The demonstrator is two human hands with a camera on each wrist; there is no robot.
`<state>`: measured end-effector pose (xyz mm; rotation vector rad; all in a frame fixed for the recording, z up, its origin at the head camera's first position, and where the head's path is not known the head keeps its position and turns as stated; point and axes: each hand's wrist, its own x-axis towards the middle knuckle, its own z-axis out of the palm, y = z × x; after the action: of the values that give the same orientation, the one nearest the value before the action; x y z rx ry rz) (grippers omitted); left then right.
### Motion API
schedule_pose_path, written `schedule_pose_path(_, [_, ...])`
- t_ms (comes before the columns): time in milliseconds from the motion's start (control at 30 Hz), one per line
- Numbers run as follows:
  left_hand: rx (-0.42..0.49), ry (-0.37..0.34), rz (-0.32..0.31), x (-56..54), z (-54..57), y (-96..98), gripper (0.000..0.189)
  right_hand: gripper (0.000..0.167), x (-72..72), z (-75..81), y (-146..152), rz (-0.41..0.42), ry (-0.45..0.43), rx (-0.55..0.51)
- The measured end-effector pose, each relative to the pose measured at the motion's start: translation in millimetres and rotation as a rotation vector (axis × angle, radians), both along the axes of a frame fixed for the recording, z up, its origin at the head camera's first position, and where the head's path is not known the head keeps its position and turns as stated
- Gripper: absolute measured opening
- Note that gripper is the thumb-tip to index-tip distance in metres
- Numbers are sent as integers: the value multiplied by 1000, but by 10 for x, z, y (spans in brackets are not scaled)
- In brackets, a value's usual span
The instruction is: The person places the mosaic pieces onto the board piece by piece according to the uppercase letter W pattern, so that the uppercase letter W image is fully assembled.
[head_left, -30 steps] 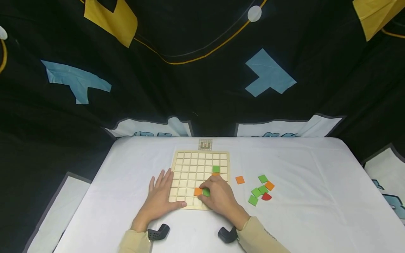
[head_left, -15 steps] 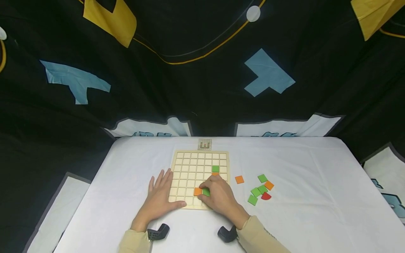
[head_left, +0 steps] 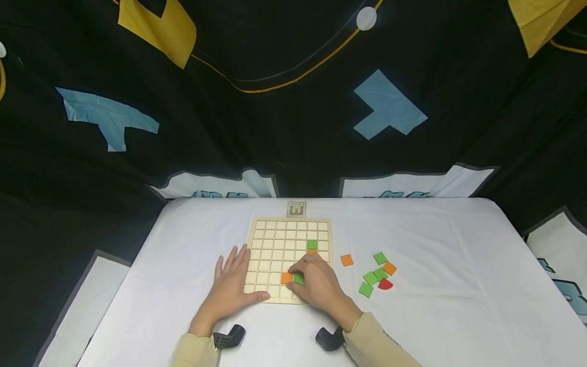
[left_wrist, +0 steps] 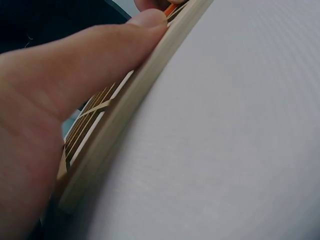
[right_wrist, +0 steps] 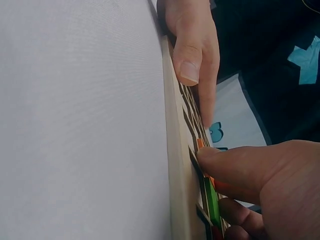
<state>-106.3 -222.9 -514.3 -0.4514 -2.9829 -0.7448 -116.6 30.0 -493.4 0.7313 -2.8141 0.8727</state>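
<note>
A light wooden grid board (head_left: 270, 250) lies on the white-covered table. My left hand (head_left: 231, 288) rests along its left side with fingers spread and straight, the thumb (left_wrist: 142, 25) over the front left rim. Over the front right part, my right hand (head_left: 318, 285) pinches an orange square tile (head_left: 286, 278) between thumb and index finger, at the tile's front and back edges. A green tile (head_left: 298, 278) sits right beside it, partly under the fingers. Farther back on the board are another green tile (head_left: 312, 244) and an orange tile (head_left: 312, 252), partly covered by my right hand.
Right of the board lie a lone orange tile (head_left: 347, 260) and a loose group of green tiles (head_left: 366, 290), an orange tile (head_left: 390, 268) and a red rounded piece (head_left: 385, 284). A small pattern card (head_left: 296, 209) lies behind the board. A dark curtain (head_left: 293, 142) hangs beyond the table.
Both hands and the tiles hold their places on the board; only the head view has shifted very slightly.
</note>
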Motion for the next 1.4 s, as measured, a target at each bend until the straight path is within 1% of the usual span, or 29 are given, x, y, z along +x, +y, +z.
schedule_pose_path(133, [0,5,-3,0,-2,-4,124,27,6,15,10,2,-13,-16])
schedule_pose_path(200, [-4,8,-4,-1,-3,-6,124,26,10,35,23,4,-18,-42])
schedule_pose_path(367, [-8,9,-1,0,7,-4,124,27,20,137,99,8,-61,-123])
schedule_pose_path(500, [-8,7,-1,-3,7,-2,124,28,21,225,200,5,-100,-158])
schedule_pose_path(733, [-8,2,-1,-2,11,1,124,31,19,334,399,-41,-143,-227])
schedule_pose_path(833, [-7,1,0,0,10,4,124,30,13,348,496,-51,-144,-239])
schedule_pose_path(1033, [-8,-3,0,0,8,8,125,29,-11,346,714,-89,-107,-228])
schedule_pose_path(1200, [-8,-6,2,-1,7,7,124,30,-21,335,886,-138,-133,-230])
schedule_pose_path(1400, [-5,-3,1,0,15,13,124,28,-8,293,1076,-164,-148,-224])
